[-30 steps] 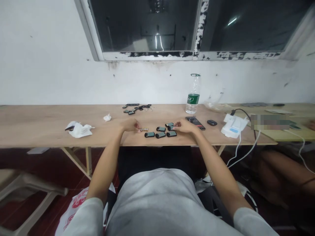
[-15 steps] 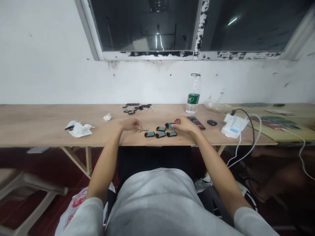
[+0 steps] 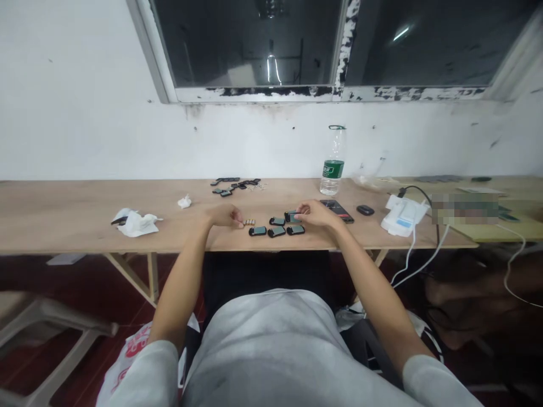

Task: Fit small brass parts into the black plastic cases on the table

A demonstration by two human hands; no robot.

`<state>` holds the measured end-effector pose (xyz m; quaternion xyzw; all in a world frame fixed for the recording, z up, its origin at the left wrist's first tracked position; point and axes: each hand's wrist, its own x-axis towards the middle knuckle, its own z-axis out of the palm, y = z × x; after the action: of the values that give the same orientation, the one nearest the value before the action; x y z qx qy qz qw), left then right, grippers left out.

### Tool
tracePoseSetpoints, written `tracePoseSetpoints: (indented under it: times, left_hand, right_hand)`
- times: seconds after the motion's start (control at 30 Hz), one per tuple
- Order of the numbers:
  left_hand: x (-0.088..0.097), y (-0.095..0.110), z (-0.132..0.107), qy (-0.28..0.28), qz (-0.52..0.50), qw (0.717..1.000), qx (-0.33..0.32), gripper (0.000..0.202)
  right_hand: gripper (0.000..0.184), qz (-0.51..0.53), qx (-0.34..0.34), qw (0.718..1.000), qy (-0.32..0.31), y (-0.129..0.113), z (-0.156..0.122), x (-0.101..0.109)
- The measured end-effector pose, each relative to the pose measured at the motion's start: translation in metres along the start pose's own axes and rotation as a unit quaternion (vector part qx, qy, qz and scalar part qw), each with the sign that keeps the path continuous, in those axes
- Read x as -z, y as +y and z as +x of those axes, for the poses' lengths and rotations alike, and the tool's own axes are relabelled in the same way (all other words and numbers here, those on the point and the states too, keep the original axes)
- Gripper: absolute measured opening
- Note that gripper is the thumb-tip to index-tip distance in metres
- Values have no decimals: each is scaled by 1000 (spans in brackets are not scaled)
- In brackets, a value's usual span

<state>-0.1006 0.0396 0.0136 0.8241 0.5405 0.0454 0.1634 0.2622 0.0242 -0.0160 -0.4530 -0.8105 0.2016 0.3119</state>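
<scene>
Several small black oval pieces with grey-green rectangular faces (image 3: 276, 232) lie in two short rows near the table's front edge. My right hand (image 3: 313, 212) has its fingertips closed at the right end of the far right one, a small black piece (image 3: 291, 216). To the left is a short row of small gold-coloured pieces (image 3: 249, 222). My left hand (image 3: 227, 216) rests on the table beside that row, fingers curled together at its left end. What sits between those fingertips is too small to make out.
More black pieces (image 3: 240, 185) lie in a loose group farther back. A water bottle (image 3: 332, 169), a phone (image 3: 337, 211), a black case (image 3: 365, 210) and a white box with cables (image 3: 403, 217) stand to the right. Crumpled tissues (image 3: 139, 223) lie left. A wooden table edge (image 3: 263, 247) runs in front.
My left fingers have shifted slightly at the gold-coloured row, which shows a little less at its left end. The right hand stays almost still at the same black piece.
</scene>
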Motion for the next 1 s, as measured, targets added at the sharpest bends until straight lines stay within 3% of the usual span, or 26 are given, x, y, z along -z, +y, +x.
tracePoseSetpoints:
  times: [0.13,0.3,0.73,1.0]
  left_hand:
    - [-2,10,1,10,38,999,22,43]
    - [-6,15,5,3,65,997,44,29]
    - [1,2,-2,6,64,998,20,23]
    - [6,-3,-1,-9,-2,1000,2,24]
  right_hand:
    - [20,3,-8,1000,-5,-1,0,-1]
    - [19,8,-15,1000,-6,-4,-1,-1]
    - [18,8,-19,1000,-5,-9,-3,1]
    - [16,-1,-9,1000,-7,-9,-3,1]
